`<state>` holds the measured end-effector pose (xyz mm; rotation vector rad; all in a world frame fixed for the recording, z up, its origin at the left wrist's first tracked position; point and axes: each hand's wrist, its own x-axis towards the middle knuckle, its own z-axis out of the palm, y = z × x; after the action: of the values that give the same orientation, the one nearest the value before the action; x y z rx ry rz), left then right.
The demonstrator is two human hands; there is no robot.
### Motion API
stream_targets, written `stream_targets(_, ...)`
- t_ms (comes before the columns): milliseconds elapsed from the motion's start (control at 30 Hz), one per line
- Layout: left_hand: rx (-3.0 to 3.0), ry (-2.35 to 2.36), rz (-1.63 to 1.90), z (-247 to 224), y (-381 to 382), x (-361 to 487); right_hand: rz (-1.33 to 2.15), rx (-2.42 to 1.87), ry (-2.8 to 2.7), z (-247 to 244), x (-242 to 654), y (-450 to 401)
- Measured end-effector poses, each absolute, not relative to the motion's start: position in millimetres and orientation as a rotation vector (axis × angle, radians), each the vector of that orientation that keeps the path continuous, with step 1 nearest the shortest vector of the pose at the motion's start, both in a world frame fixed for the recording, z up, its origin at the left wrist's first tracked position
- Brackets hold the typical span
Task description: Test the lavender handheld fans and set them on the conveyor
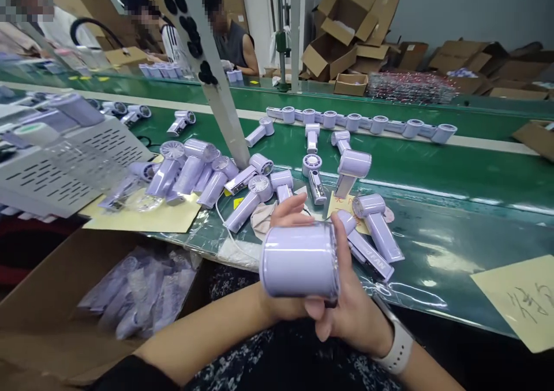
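A lilac handheld fan (298, 261) is close in front of me, its smooth round head facing the camera and its handle hidden. My right hand (352, 304), with a pale watch on its wrist, grips the head's right side, one finger along the rim. My left hand (291, 209) reaches behind the same fan, its fingers showing above the head; its palm is hidden, and it seems to support the fan from behind. Just beyond, another fan (381, 226) lies on the bench beside a fan with lettering on its handle (370, 255). A further fan (352, 171) stands upright.
Several fans lie left of centre near a slanted metal post (225, 114). A green conveyor (476, 174) carries a row of fans. Below left, a cardboard box (43, 304) holds bagged fans. A yellow paper (526, 304) lies at right. Co-workers sit across the line.
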<state>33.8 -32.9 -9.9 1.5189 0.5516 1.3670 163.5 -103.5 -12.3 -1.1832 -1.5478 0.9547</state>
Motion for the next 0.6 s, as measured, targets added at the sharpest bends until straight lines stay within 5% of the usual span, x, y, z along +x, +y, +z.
stream_targets(200, 2.000, 0.599, 0.613, -6, -6, 50, 0.439, -1.888, -1.296, -5, 306, -139)
stream_targets(367, 2.331, 0.899, 0.460, -13, 17, 68, -0.003, -2.495, -0.918, -12, 435, -170)
stream_targets(467, 2.353, 0.876, 0.512, -11, 13, 73, -0.368, -2.314, -0.937, -10, 419, -161)
stream_targets(600, 2.236, 0.866, 0.609, 7, 3, 54, 0.069, -2.017, -1.510, -28, 317, -117)
